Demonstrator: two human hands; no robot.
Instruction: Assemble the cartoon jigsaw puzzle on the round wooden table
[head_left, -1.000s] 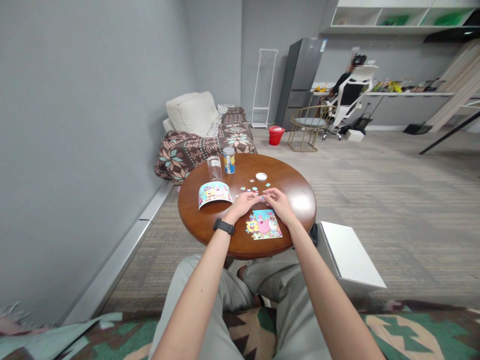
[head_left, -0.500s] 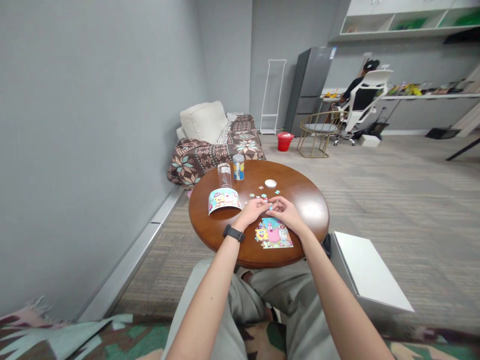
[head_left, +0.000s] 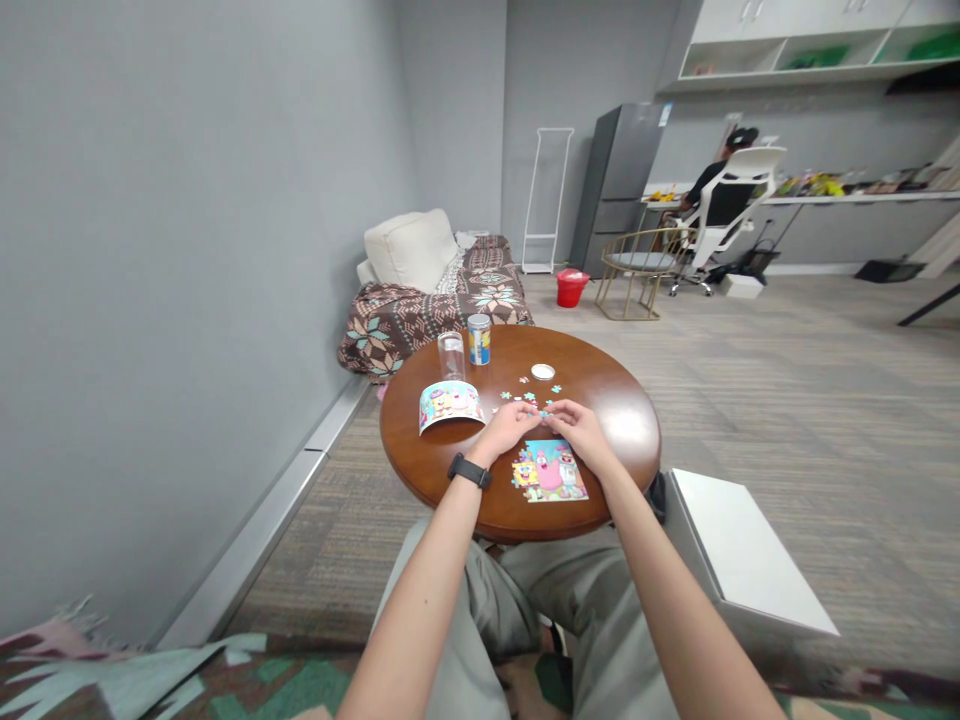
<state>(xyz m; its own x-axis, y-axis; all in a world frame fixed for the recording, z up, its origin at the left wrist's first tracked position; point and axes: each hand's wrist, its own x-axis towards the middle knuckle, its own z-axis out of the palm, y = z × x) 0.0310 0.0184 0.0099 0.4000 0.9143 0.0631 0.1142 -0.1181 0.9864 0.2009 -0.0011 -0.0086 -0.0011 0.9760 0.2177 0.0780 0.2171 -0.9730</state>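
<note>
Over the round wooden table, my left hand (head_left: 511,424) and my right hand (head_left: 582,432) meet fingertip to fingertip. Between them is a small blue jigsaw puzzle piece (head_left: 544,414), pinched by the fingers of both. Just below the hands lies a partly joined jigsaw puzzle (head_left: 551,474) of cartoon figures, its left edge uneven. Several loose puzzle pieces (head_left: 529,396) are scattered beyond the fingertips, some partly hidden by the hands. Left of my left hand, a curved picture sheet (head_left: 451,402) of the same cartoon stands on the table.
At the table's (head_left: 420,470) far side stand a clear plastic cylinder (head_left: 451,358) and a printed can (head_left: 479,342). A round white lid (head_left: 542,371) lies behind the loose pieces. A white box (head_left: 750,545) is right of the table. Farther back, a person sits in a white office chair (head_left: 739,200).
My fingers have shifted slightly around the blue puzzle piece, the right ones straightening a little. The whole view has dropped slightly in the frame. The joined puzzle stays where it was.
</note>
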